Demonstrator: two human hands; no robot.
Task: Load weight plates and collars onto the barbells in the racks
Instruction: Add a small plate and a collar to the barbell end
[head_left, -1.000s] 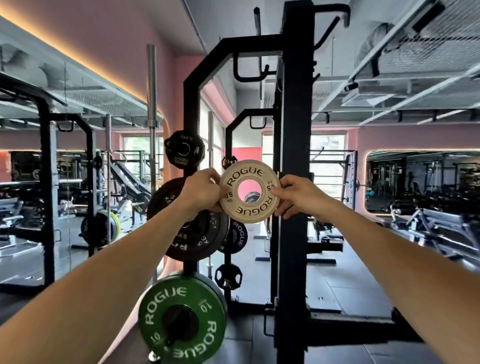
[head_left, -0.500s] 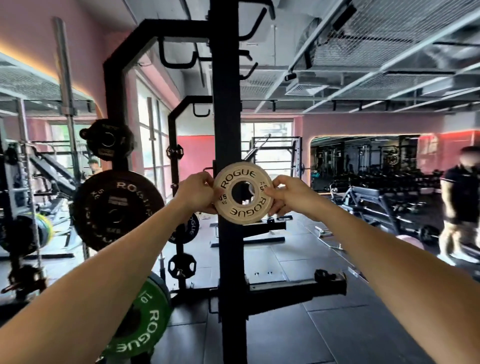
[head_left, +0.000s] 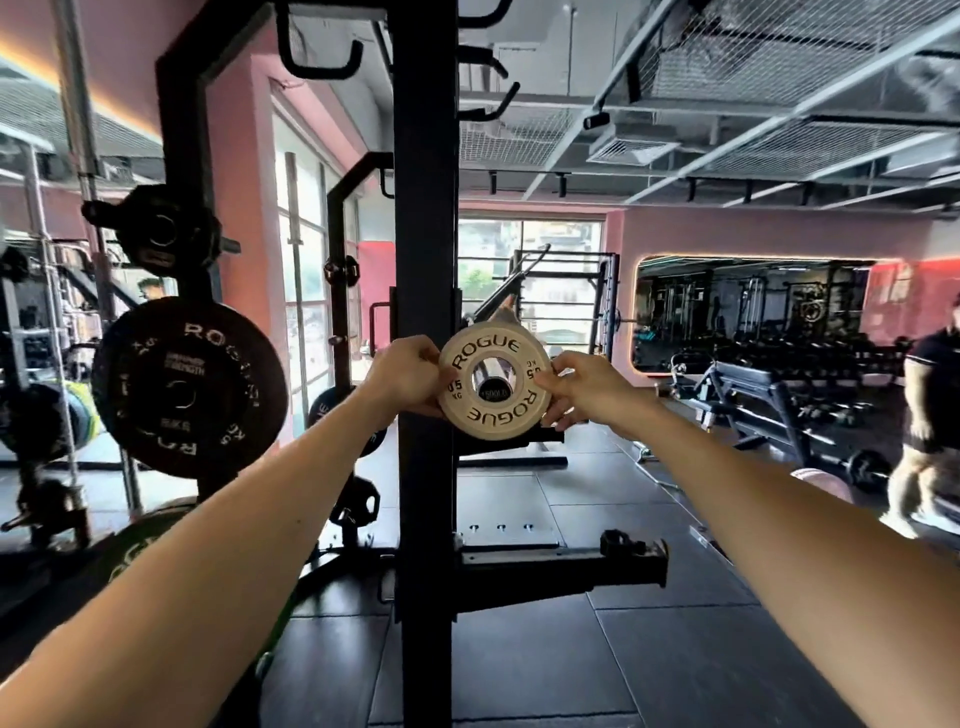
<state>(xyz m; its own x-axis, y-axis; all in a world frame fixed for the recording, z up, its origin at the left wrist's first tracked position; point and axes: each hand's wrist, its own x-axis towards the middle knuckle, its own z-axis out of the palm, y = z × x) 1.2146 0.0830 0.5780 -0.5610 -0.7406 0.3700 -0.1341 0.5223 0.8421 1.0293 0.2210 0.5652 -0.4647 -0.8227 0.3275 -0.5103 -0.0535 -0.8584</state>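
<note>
A black rack upright (head_left: 425, 260) rises from the dark tiled floor (head_left: 675, 649). On its left, storage pegs carry a large black plate (head_left: 189, 387) and a smaller one (head_left: 156, 228) above. Far right, a bench (head_left: 753, 400) stands on the floor.

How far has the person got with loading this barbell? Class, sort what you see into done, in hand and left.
Done: nothing loaded on this sleeve that shows. In hand: the left hand and right hand pinch the small white plate by its edges, its hole lined up with the barbell end. Whether it is on the sleeve cannot be told. Left: sliding it home; no collar shows.
</note>
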